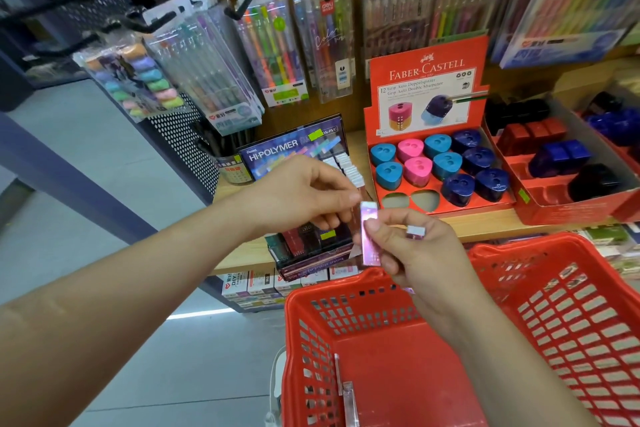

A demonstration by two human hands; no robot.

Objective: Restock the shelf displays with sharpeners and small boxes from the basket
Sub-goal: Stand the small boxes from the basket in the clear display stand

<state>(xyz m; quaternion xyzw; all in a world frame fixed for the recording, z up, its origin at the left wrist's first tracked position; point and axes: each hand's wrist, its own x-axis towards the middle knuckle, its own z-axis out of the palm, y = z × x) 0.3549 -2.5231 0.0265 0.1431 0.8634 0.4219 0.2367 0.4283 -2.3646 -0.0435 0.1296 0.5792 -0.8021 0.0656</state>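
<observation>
Below, basket point(398, 374) holds slim boxes point(348, 399); sharpener display point(478, 55) nearly full.

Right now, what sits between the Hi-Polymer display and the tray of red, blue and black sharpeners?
The red Faber-Castell sharpener box, as the head view shows.

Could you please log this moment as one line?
left hand: pinches pink box; right hand: holds pink box; red basket: boxes inside; sharpener tray: two slots empty
</observation>
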